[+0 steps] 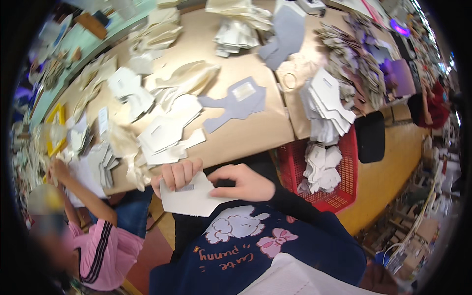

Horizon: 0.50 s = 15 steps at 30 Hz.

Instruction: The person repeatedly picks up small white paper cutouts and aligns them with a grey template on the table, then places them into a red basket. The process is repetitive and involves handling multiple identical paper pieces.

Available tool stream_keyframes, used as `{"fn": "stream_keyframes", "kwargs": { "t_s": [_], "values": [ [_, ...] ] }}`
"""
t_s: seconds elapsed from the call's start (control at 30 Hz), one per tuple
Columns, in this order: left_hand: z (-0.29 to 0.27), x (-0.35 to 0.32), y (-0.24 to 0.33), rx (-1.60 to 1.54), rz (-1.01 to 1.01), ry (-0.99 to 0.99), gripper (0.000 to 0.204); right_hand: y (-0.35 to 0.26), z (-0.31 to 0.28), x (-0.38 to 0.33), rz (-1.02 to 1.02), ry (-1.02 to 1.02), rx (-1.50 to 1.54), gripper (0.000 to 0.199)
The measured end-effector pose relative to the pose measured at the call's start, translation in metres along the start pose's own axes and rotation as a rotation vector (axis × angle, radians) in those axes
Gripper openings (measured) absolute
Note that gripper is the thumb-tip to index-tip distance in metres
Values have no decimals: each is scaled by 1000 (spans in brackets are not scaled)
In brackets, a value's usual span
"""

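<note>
In front of my lap I hold a white cut piece (189, 199), flat and angular, with a small printed mark; its lower edge looks layered, like a thin stack. My left hand (179, 174) curls its fingers over the upper left edge. My right hand (243, 182) grips the right end, thumb lying on top. Just beyond my left hand, white cut pieces (162, 135) overlap near the table's front edge. A grey flat template (236, 105) with a pale label rests farther off on the brown-covered table (250, 140).
A red plastic basket (351, 169) with white pieces stands right of the table. Stacked white pieces (327, 98) overhang the edge above it. Cream pieces (189, 78) and a large grey sheet (287, 32) lie farther back. At left, a person in a pink shirt (105, 250) works at the table.
</note>
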<state>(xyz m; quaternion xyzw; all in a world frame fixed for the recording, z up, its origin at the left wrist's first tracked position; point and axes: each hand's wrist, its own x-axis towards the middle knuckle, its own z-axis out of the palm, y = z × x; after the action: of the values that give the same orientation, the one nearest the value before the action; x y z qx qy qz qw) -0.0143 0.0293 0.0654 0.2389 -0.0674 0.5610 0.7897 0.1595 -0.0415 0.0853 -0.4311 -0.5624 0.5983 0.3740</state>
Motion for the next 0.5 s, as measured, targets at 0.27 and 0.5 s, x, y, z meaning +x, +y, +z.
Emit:
{"fn": "stream_keyframes", "kwargs": {
  "t_s": [0.27, 0.5],
  "values": [
    [-9, 6, -24, 1242, -338, 320, 41, -16, -84, -55, 107, 813, 19, 11],
    [-44, 32, -80, 1970, -209, -57, 64, 7, -215, -108, 370, 1171, -747, 29]
  ]
}}
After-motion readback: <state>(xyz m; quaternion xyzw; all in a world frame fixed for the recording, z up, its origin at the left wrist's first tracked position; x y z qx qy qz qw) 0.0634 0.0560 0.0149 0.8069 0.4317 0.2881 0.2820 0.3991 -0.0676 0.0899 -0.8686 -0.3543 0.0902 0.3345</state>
